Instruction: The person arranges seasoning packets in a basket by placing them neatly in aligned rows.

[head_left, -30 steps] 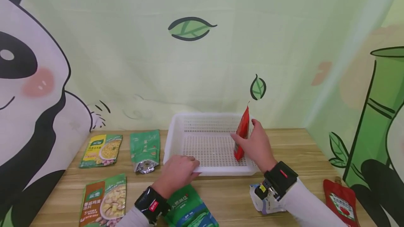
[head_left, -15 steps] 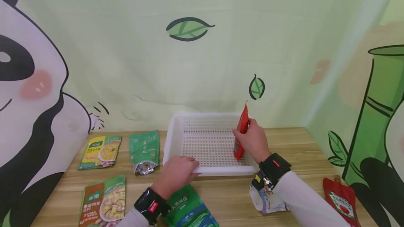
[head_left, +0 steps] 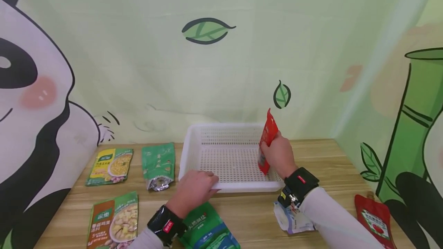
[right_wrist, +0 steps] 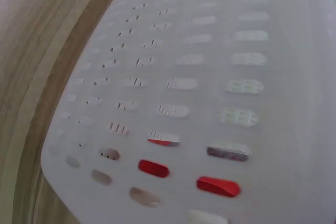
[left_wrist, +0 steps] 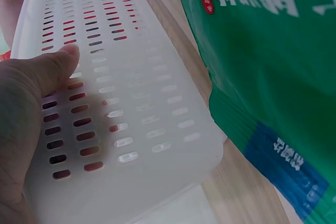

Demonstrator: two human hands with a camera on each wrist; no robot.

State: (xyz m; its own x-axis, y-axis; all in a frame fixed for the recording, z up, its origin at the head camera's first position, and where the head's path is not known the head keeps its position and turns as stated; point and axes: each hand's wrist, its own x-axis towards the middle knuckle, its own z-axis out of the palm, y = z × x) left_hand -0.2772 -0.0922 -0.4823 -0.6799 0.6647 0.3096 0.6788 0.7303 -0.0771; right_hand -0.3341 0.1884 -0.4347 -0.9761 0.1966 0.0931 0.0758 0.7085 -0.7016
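Observation:
A white slotted plastic basket [head_left: 242,187] stands in the middle of the table near the back wall. My left hand [head_left: 195,187] grips its front wall; in the left wrist view the thumb [left_wrist: 58,69] lies on the outer side, and the fingers show darkly through the slots. Inside the right end, my right hand [head_left: 279,156] holds a red pouch [head_left: 267,131] upright, thumb on its left face. Slots in the basket wall [right_wrist: 173,98] show red in the right wrist view. Close below my left hand lies a green and blue pouch [head_left: 209,228].
Left of the basket lie a green foil-ended pouch [head_left: 159,164], a yellow-green soup packet [head_left: 110,165] and a brown-green soup packet [head_left: 114,220]. A white and purple pouch [head_left: 292,220] lies by my right wrist. A red spouted pouch [head_left: 373,218] is at the table's right.
My right hand has come in closer round the red pouch, its thumb moving lower on it. The pouch has turned to show more of its face. My left hand stays at the basket.

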